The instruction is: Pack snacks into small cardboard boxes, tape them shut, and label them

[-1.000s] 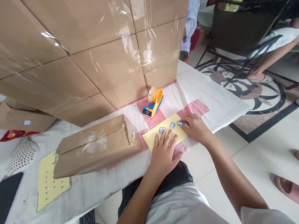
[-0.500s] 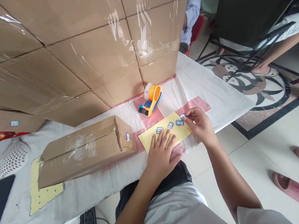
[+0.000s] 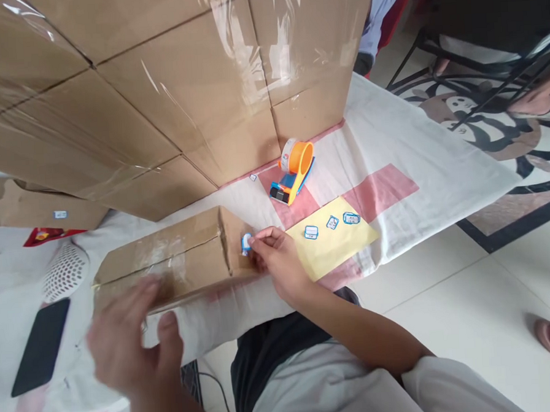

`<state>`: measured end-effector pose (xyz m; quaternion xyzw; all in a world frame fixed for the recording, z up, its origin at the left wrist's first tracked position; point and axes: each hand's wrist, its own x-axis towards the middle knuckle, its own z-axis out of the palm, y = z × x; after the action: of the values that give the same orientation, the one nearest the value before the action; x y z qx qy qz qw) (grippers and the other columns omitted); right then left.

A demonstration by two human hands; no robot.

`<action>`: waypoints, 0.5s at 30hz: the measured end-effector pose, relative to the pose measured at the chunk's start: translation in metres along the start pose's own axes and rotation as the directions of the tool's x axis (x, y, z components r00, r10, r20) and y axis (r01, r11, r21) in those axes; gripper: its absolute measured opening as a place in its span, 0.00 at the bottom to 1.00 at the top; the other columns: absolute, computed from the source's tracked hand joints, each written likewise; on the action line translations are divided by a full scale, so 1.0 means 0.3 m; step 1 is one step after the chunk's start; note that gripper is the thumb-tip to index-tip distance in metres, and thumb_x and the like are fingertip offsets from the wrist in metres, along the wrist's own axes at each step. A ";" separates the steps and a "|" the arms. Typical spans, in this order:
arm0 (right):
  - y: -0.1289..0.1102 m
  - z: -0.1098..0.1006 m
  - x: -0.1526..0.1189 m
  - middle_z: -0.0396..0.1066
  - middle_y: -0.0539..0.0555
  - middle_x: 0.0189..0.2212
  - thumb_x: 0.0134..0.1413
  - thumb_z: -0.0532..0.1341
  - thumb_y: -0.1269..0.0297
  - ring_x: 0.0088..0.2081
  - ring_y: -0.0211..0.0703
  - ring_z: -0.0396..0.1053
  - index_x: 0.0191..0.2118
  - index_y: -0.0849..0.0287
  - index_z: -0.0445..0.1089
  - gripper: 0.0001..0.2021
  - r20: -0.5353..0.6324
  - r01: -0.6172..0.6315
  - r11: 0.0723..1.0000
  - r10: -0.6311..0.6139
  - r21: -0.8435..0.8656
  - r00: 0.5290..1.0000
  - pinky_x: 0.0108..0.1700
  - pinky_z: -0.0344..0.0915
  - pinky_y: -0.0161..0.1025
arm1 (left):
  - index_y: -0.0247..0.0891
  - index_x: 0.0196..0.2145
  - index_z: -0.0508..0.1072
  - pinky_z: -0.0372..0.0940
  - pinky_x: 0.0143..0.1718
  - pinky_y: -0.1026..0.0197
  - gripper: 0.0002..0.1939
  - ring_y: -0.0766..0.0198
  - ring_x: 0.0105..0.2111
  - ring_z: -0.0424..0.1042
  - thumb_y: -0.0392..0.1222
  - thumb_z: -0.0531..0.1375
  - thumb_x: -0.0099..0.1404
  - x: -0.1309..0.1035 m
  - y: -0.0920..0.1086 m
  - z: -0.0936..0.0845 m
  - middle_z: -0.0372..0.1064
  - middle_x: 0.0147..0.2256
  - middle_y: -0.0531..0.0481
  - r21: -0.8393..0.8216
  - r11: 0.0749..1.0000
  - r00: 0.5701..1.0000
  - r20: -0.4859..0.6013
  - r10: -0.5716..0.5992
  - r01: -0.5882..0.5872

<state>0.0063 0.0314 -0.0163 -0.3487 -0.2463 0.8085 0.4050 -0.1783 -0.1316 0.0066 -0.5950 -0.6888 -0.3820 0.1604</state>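
Note:
My right hand (image 3: 278,258) pinches a small blue-edged white sticker (image 3: 246,240) between thumb and fingertips. The sticker is at the end face of a long taped cardboard box (image 3: 189,238); whether it touches the cardboard, I cannot tell. Blurred by motion, my left hand (image 3: 132,336) has its thumb and fingers apart and holds nothing. Its fingertips overlap the box's near left side in the view, and contact is unclear. Right of the box lies a yellow sheet (image 3: 339,252) bearing three similar stickers, partly under my right wrist.
Film-wrapped stacked cartons (image 3: 166,70) rise behind the box. An orange and blue tape dispenser (image 3: 294,171) stands before them. A black phone (image 3: 41,346) and a white perforated object (image 3: 66,272) lie left on the cloth (image 3: 437,142). A seated person's sleeve (image 3: 380,16) shows beyond.
My right hand has carried a sticker from the yellow sheet left to the box's end. My left hand has lifted off the sheet and moved left towards the box. The view has shifted.

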 end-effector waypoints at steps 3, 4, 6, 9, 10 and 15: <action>0.040 0.016 -0.014 0.69 0.46 0.24 0.45 0.74 0.53 0.26 0.36 0.63 0.29 0.56 0.71 0.16 0.026 0.026 0.998 -0.024 -0.054 0.999 0.29 0.57 0.37 | 0.40 0.51 0.79 0.67 0.58 0.42 0.17 0.45 0.51 0.79 0.44 0.64 0.64 0.025 0.038 0.105 0.81 0.48 0.42 0.205 0.970 0.972 -0.165 0.169 -0.134; 0.046 0.017 -0.018 0.70 0.46 0.25 0.46 0.74 0.54 0.28 0.37 0.64 0.30 0.56 0.72 0.14 0.030 0.042 0.997 -0.040 -0.064 0.999 0.31 0.59 0.37 | 0.40 0.50 0.79 0.67 0.57 0.44 0.17 0.46 0.50 0.79 0.44 0.64 0.64 0.025 0.053 0.129 0.81 0.47 0.41 0.224 0.965 0.965 -0.190 0.180 -0.136; 0.055 0.018 -0.022 0.72 0.47 0.28 0.47 0.73 0.54 0.31 0.38 0.68 0.32 0.56 0.73 0.13 0.027 0.071 0.996 -0.070 -0.061 0.997 0.35 0.63 0.38 | 0.40 0.51 0.79 0.66 0.56 0.45 0.17 0.47 0.49 0.79 0.44 0.63 0.65 0.021 0.070 0.151 0.81 0.46 0.40 0.222 0.968 0.962 -0.215 0.170 -0.121; 0.060 0.017 -0.022 0.72 0.46 0.30 0.48 0.73 0.55 0.34 0.38 0.70 0.38 0.55 0.72 0.16 0.017 0.110 0.993 -0.110 -0.042 0.994 0.39 0.65 0.37 | 0.40 0.52 0.79 0.64 0.56 0.46 0.17 0.47 0.49 0.78 0.43 0.63 0.66 0.014 0.065 0.140 0.81 0.46 0.40 0.215 0.967 0.962 -0.205 0.180 -0.135; 0.060 0.016 -0.021 0.72 0.45 0.30 0.48 0.74 0.55 0.34 0.37 0.71 0.39 0.55 0.70 0.17 0.017 0.117 0.992 -0.116 -0.040 0.993 0.39 0.65 0.37 | 0.41 0.52 0.78 0.64 0.56 0.46 0.18 0.47 0.49 0.78 0.43 0.63 0.66 0.014 0.060 0.133 0.80 0.47 0.40 0.214 0.966 0.964 -0.192 0.186 -0.143; 0.049 -0.002 -0.004 0.70 0.44 0.28 0.47 0.74 0.53 0.31 0.36 0.68 0.36 0.55 0.63 0.21 0.051 0.089 0.989 -0.084 -0.117 0.995 0.36 0.63 0.36 | 0.42 0.54 0.78 0.63 0.57 0.47 0.19 0.47 0.51 0.78 0.41 0.64 0.65 0.016 0.056 0.123 0.81 0.47 0.41 0.211 0.967 0.970 -0.164 0.182 -0.145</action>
<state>0.0002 0.0225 -0.0263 -0.3426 -0.3182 0.7819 0.4123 -0.1551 -0.1018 -0.0087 -0.5937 -0.6541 -0.3498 0.3119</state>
